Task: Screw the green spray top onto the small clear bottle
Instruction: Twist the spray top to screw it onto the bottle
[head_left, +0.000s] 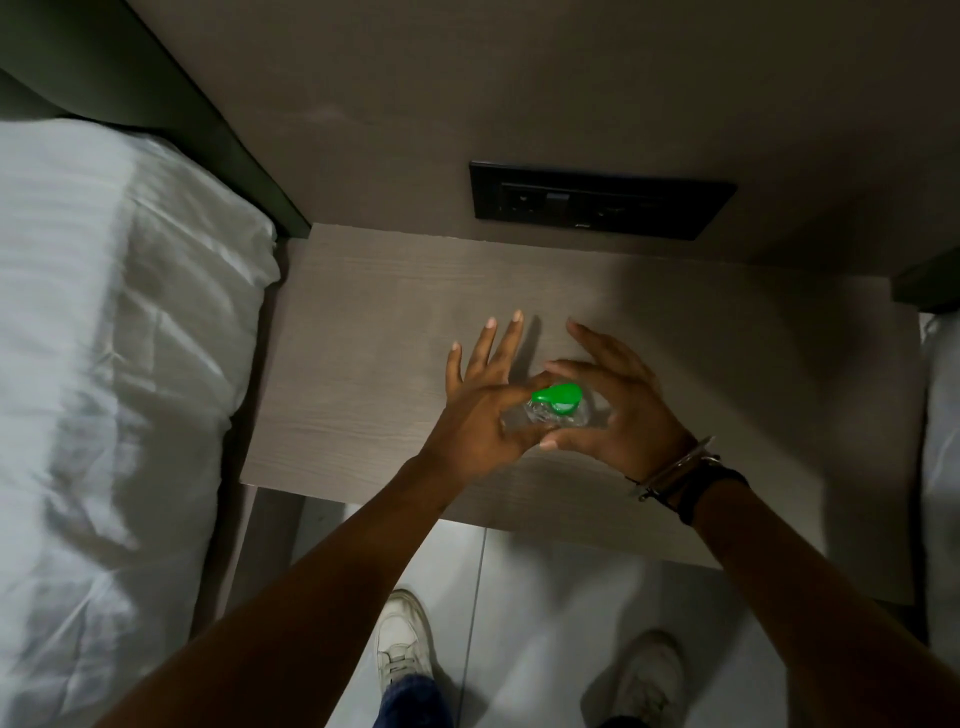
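Observation:
The small clear bottle (537, 415) stands on the grey wood-grain bedside table (363, 374), seen from above, with the green spray top (558, 397) sitting on its neck. My left hand (480, 415) comes in from the left and pinches the bottle with thumb and forefinger, while its other fingers fan out over the table. My right hand (623, 415) cups the top from the right: fingers arch over it and the thumb lies under the bottle's near side. Most of the bottle's body is hidden between my hands.
A bed with white linen (114, 364) lies close on the left, and more white bedding (943, 467) at the right edge. A black socket panel (597, 205) is set in the wall behind the table. My white shoes (402, 639) stand on the pale floor below the table's front edge.

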